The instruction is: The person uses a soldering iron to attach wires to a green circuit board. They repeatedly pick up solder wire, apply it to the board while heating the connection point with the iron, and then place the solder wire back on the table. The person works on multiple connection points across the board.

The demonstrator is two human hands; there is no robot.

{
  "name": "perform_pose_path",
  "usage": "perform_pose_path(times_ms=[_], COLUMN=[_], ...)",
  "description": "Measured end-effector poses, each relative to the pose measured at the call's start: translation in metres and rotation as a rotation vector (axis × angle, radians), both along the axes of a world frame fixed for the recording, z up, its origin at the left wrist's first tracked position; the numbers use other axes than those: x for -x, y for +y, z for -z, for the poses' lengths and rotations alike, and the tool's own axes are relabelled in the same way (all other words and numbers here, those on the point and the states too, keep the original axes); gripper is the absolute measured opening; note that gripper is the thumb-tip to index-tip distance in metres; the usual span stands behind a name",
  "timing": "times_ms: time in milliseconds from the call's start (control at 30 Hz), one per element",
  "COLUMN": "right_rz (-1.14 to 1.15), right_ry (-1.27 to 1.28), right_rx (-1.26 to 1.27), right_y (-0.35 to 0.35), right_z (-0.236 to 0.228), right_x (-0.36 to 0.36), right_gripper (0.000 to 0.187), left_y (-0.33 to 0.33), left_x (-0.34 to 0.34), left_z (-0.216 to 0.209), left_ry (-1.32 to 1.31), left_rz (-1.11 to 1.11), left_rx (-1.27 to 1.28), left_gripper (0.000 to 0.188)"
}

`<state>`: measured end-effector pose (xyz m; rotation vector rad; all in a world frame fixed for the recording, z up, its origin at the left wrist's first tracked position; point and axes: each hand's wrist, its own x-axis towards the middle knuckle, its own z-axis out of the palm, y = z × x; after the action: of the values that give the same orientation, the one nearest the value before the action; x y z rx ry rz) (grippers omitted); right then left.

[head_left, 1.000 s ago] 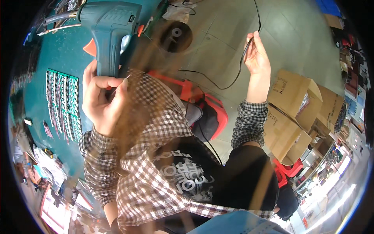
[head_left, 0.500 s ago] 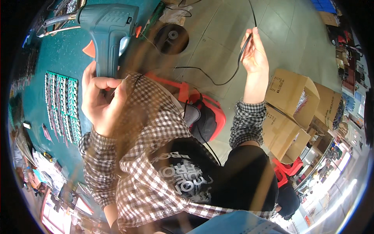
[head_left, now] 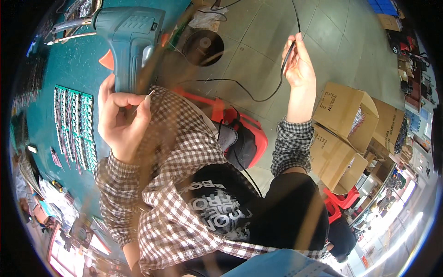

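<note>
My left hand [head_left: 123, 121] is closed at the left, thumb and forefinger pinching a thin wire [head_left: 152, 92] whose pale tip sticks out. Just above it, near my raised fingers, is the handle of a teal pistol-shaped power tool [head_left: 128, 28] with an orange trigger. Whether my fingers touch that handle, I cannot tell. My right hand [head_left: 301, 69], raised at the upper right, grips a black cable [head_left: 282, 81] between thumb and fingers. From there the cable runs up out of view and down in a loop leftward, where blurred strands hide its course.
Green circuit boards with wires [head_left: 74, 124] lie on the teal table [head_left: 44, 161] at left. A black reel [head_left: 203, 47] is on the floor beyond my lap. A red stool [head_left: 259, 134] holds a dark bag. Open cardboard boxes [head_left: 339, 104] stand at right.
My right hand has shifted slightly left with the cable. My left hand has barely moved, and the wire's pale tip shows more clearly above its thumb.
</note>
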<state>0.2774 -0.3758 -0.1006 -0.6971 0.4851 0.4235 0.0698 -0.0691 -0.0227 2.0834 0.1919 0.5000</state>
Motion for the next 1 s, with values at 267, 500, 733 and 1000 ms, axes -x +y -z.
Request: perform_pose_path(times_ms=[267,500,733,1000], right_rz=[-0.266,-0.562,-1.118,-0.888], right_ry=[-0.093,-0.499,-0.543,-0.589], right_rx=[0.649,1.534,0.176,0.020], right_y=[-0.002,-0.013,0.043,0.152], right_z=[0.072,0.106,-0.051,-0.074], right_x=[-0.006,0.014,0.068,0.121], right_gripper=[0.056,0.067,0.032,0.061], left_y=[-0.002,-0.003,-0.003,-0.016], left_x=[-0.001,-0.004,-0.005,0.018], left_z=[-0.001,0.005,0.009,-0.012], left_ry=[-0.020,-0.034,-0.013,-0.210], left_rz=[0.009,-0.021,0.000,-0.059], left_rx=[-0.060,-0.201,0.068,0.060], left_gripper=[0.012,0.014,0.016,0.016])
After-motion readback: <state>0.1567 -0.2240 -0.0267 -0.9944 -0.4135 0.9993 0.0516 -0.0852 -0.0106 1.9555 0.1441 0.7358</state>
